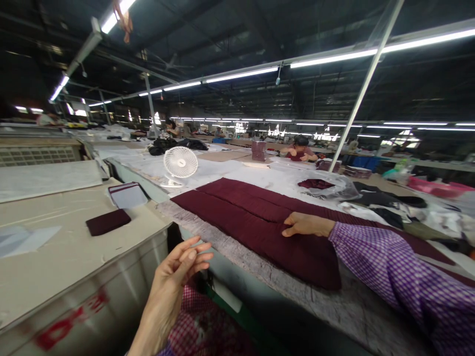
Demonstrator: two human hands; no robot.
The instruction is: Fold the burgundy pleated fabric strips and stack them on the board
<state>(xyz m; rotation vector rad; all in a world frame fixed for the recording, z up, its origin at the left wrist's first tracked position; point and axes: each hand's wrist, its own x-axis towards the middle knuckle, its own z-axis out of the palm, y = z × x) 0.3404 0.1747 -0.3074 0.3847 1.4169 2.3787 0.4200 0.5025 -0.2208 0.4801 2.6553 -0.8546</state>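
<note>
Maroon fabric pieces (pixel 237 217) lie flat in a long stack on the table, with a seam-like gap running lengthwise between them. My right hand (pixel 306 225) rests on the near piece at its right part, thumb and fingers closed on the cloth by the gap. Part of its grip is hidden by the fingers. Off the table's front edge, my left hand (pixel 181 267) hangs in the air, palm turned inward and fingers loosely bent, holding nothing. Both sleeves are checked; the right one (pixel 382 267) lies across the fabric's right end.
A white fan (pixel 180 163) stands behind the fabric. On the left, a lower cream surface (pixel 48 222) bears a small maroon piece (pixel 108 222) and paper sheets (pixel 128 195). A plastic bag (pixel 345 188), dark cloth (pixel 389 195) and a slanted pole (pixel 365 89) are at right. A person (pixel 300 148) works farther back.
</note>
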